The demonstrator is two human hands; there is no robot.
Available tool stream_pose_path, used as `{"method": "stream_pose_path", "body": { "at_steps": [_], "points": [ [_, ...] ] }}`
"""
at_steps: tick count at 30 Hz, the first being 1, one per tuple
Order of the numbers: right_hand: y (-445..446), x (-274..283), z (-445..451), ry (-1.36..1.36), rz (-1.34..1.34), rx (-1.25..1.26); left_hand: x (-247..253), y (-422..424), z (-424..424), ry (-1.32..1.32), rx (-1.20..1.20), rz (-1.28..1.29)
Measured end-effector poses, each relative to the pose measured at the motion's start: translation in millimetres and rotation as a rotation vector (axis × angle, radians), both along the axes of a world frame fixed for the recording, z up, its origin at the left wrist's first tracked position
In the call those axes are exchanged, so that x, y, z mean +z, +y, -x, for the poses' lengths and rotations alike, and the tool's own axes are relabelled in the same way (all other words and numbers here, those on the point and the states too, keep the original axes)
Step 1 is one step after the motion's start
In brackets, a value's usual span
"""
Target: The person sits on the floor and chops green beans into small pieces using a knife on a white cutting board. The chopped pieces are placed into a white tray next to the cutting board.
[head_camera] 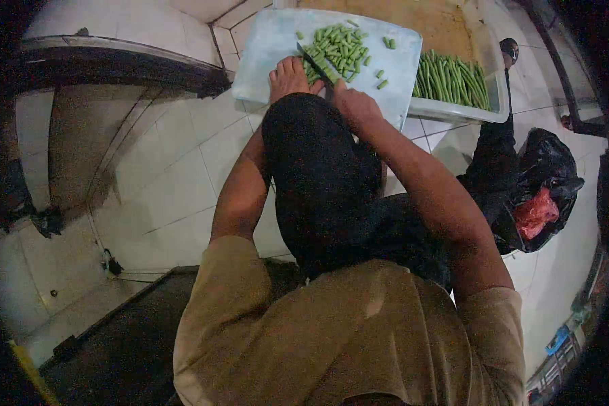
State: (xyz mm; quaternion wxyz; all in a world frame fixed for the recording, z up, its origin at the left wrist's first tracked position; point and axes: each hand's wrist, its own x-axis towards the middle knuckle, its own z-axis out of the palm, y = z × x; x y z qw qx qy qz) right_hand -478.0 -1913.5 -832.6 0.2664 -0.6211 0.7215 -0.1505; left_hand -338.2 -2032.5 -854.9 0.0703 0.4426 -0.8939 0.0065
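My right hand (356,105) grips a dark-bladed knife (314,65), whose blade points up and to the left over green beans. Beside the blade, my left hand (290,80) rests on the near left part of a pale blue cutting board (269,45), its fingers against beans; my knee partly hides what it touches. A heap of short-cut green beans (337,48) lies on the board, with a few loose pieces at its right. Whole green beans (449,81) lie side by side in a translucent plastic tub (497,96) to the right of the board.
A brownish surface (385,10) shows in the tub behind the board. My bent leg (319,167) in dark trousers rises close below the board. A black plastic bag (548,152) with a red bag (537,213) in it is on the tiled floor at the right.
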Motion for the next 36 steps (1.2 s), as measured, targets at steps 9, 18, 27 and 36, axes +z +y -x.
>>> {"method": "stream_pose_path", "body": {
  "at_steps": [9,18,27,36],
  "points": [
    [1.2,14.8,29.8,0.055,-0.025,0.014,19.9,0.9,-0.8,0.084,-0.024,-0.073],
    [26.6,26.7,9.3,-0.039,0.067,0.051,23.8,11.4,-8.3,0.122,-0.004,-0.102],
    [16.4,33.4,-3.2,0.026,0.064,0.062,17.9,13.1,-22.6,0.123,-0.011,-0.107],
    [11.7,35.4,-12.8,0.017,0.067,0.041,10.5,12.8,-26.7,0.117,-0.014,-0.07]
  ]
}}
